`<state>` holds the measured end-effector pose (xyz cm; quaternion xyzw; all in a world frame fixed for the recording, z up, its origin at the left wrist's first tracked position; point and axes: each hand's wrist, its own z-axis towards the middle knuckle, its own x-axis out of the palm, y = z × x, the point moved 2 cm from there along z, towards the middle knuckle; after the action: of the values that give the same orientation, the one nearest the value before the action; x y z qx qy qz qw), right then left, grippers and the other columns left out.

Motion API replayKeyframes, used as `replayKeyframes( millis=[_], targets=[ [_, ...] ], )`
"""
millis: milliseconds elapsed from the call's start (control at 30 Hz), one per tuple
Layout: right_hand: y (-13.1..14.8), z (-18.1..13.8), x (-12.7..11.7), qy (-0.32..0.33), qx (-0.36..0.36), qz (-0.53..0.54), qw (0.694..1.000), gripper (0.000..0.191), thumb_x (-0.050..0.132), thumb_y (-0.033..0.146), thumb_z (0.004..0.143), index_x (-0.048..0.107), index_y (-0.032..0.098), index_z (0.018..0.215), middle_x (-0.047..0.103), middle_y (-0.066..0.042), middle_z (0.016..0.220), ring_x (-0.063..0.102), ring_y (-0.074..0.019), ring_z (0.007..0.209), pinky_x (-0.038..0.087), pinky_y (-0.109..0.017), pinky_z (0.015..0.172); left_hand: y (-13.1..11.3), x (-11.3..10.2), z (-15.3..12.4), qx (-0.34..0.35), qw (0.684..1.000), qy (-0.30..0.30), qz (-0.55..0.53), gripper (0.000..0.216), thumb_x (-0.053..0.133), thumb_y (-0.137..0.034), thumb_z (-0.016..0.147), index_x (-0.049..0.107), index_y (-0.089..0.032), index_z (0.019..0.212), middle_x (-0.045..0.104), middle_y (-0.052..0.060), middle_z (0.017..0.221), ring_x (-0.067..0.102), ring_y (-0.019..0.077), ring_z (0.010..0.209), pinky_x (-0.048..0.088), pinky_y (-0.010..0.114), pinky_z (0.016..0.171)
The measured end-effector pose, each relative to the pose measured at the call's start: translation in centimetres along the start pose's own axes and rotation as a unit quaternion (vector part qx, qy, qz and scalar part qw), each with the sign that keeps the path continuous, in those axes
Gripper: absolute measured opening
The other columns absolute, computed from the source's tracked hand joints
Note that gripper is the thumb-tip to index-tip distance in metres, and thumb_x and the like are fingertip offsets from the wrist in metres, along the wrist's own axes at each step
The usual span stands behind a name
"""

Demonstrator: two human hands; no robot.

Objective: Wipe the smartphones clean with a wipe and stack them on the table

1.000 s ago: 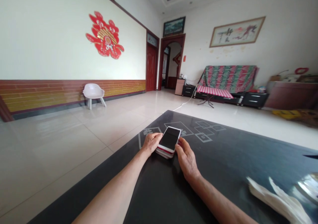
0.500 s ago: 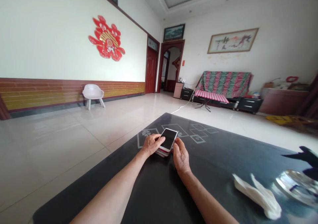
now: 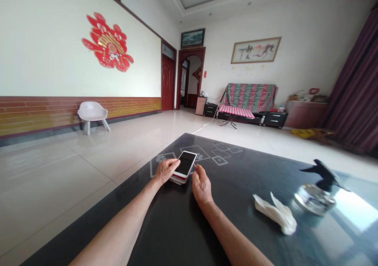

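Note:
A white-framed smartphone [image 3: 187, 163] with a dark screen lies on top of a small stack of flat things with red and white edges [image 3: 178, 180], on the black tabletop. My left hand [image 3: 165, 170] is at the stack's left side, its thumb over the phone's left edge and the other fingers mostly hidden behind. My right hand [image 3: 202, 184] stands on its edge just right of the phone, loosely curved, with a narrow gap between it and the phone. Nothing shows in its grasp.
Crumpled white tissue [image 3: 276, 214] lies on the black table [image 3: 236, 211] to the right. Beyond it is a clear glass ashtray [image 3: 314, 200] with a black bird-shaped piece [image 3: 323, 175]. A white chair [image 3: 92, 112] stands by the left wall.
The view has turned right, so the room shifts left in the picture. My right hand has come slightly away from the phone's right edge. My left hand stays at the stack.

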<state>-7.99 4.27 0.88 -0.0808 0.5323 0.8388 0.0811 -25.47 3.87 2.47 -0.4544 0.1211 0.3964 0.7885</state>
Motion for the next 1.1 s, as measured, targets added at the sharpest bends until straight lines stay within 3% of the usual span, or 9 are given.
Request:
replayKeyframes(
  millis=[200, 300, 367, 467, 567, 700, 833, 967, 1100],
  targets=[
    [2.5, -3.6, -6.5, 0.084, -0.054, -0.07, 0.993, 0.027, 0.044, 0.028, 0.086, 0.069, 0.02, 0.093, 0.071, -0.004, 0.087, 0.066, -0.0181, 0.08, 0.051, -0.029, 0.078, -0.4, -0.3, -0.5, 0.024, 0.995, -0.089, -0.036, 0.039, 0.047, -0.047, 0.083, 0.071, -0.017, 0.089, 0.071, 0.008, 0.098, 0.067, 0.0233, 0.089, 0.054, 0.03, 0.076],
    [4.4, -5.7, -11.7, 0.11, -0.203, -0.174, 0.957, 0.031, 0.039, 0.014, 0.085, 0.064, 0.017, 0.104, 0.067, -0.009, 0.107, 0.061, -0.0195, 0.101, 0.047, -0.033, 0.091, -2.2, -0.5, -0.6, 0.057, 0.99, -0.124, -0.042, 0.036, 0.045, -0.042, 0.085, 0.069, -0.016, 0.085, 0.07, 0.011, 0.097, 0.064, 0.0237, 0.094, 0.049, 0.034, 0.088],
    [4.4, -6.4, -15.6, 0.085, -0.244, -0.265, 0.929, 0.033, 0.04, 0.01, 0.083, 0.062, 0.018, 0.105, 0.063, -0.009, 0.116, 0.056, -0.0214, 0.11, 0.043, -0.04, 0.098, -4.5, -0.2, -0.8, 0.118, 0.984, -0.127, -0.026, 0.03, 0.047, -0.036, 0.086, 0.069, -0.016, 0.084, 0.069, 0.009, 0.091, 0.065, 0.0213, 0.088, 0.05, 0.032, 0.084],
    [2.6, -6.4, -21.0, 0.014, -0.222, -0.386, 0.896, 0.032, 0.045, 0.013, 0.081, 0.061, 0.019, 0.108, 0.06, -0.011, 0.121, 0.051, -0.0276, 0.116, 0.039, -0.049, 0.101, -9.0, 1.9, -1.2, 0.217, 0.974, -0.064, -0.022, 0.023, 0.048, -0.026, 0.087, 0.069, -0.016, 0.086, 0.069, 0.008, 0.09, 0.065, 0.0188, 0.084, 0.05, 0.029, 0.079],
    [-0.3, -5.8, -24.5, -0.021, -0.142, -0.443, 0.885, 0.038, 0.054, 0.025, 0.077, 0.057, 0.017, 0.114, 0.058, -0.014, 0.12, 0.055, -0.0314, 0.108, 0.046, -0.05, 0.091, -13.6, 5.7, -1.8, 0.246, 0.967, 0.041, -0.041, 0.021, 0.049, -0.019, 0.085, 0.069, -0.018, 0.087, 0.069, 0.006, 0.086, 0.065, 0.0174, 0.08, 0.052, 0.028, 0.076],
    [-2.6, -5.6, -25.5, -0.02, -0.107, -0.421, 0.901, 0.033, 0.053, 0.027, 0.078, 0.057, 0.018, 0.109, 0.061, -0.011, 0.107, 0.061, -0.0265, 0.093, 0.05, -0.042, 0.082, -18.8, 11.5, -2.8, 0.26, 0.952, 0.146, -0.073, 0.035, 0.053, -0.011, 0.073, 0.068, -0.016, 0.104, 0.067, 0.009, 0.104, 0.063, 0.0212, 0.097, 0.049, 0.031, 0.092],
    [-2.7, -5.5, -25.2, -0.06, -0.137, -0.328, 0.933, 0.021, 0.041, 0.023, 0.087, 0.058, 0.021, 0.098, 0.061, -0.008, 0.102, 0.061, -0.0202, 0.09, 0.05, -0.034, 0.08, -21.4, 15.4, -3.6, 0.268, 0.937, 0.206, -0.086, 0.061, 0.056, -0.008, 0.062, 0.059, -0.015, 0.123, 0.06, 0.012, 0.123, 0.055, 0.0278, 0.113, 0.044, 0.039, 0.1],
    [-2.7, -5.0, -25.1, -0.129, -0.131, -0.267, 0.946, 0.018, 0.044, 0.028, 0.087, 0.059, 0.02, 0.094, 0.062, -0.007, 0.095, 0.061, -0.019, 0.084, 0.049, -0.031, 0.076, -21.1, 16.4, -3.8, 0.141, 0.954, 0.187, -0.187, 0.053, 0.058, -0.019, 0.07, 0.058, -0.013, 0.123, 0.064, 0.013, 0.117, 0.061, 0.026, 0.104, 0.049, 0.036, 0.091],
    [-2.8, -4.6, -25.0, -0.146, -0.132, -0.229, 0.953, 0.018, 0.047, 0.031, 0.087, 0.06, 0.019, 0.091, 0.062, -0.006, 0.092, 0.059, -0.0176, 0.078, 0.049, -0.03, 0.072, -20.1, 16.3, -4.3, 0.013, 0.93, 0.224, -0.29, 0.042, 0.065, -0.033, 0.073, 0.067, -0.014, 0.11, 0.071, 0.007, 0.095, 0.065, 0.0217, 0.085, 0.05, 0.029, 0.075]
  ],
)
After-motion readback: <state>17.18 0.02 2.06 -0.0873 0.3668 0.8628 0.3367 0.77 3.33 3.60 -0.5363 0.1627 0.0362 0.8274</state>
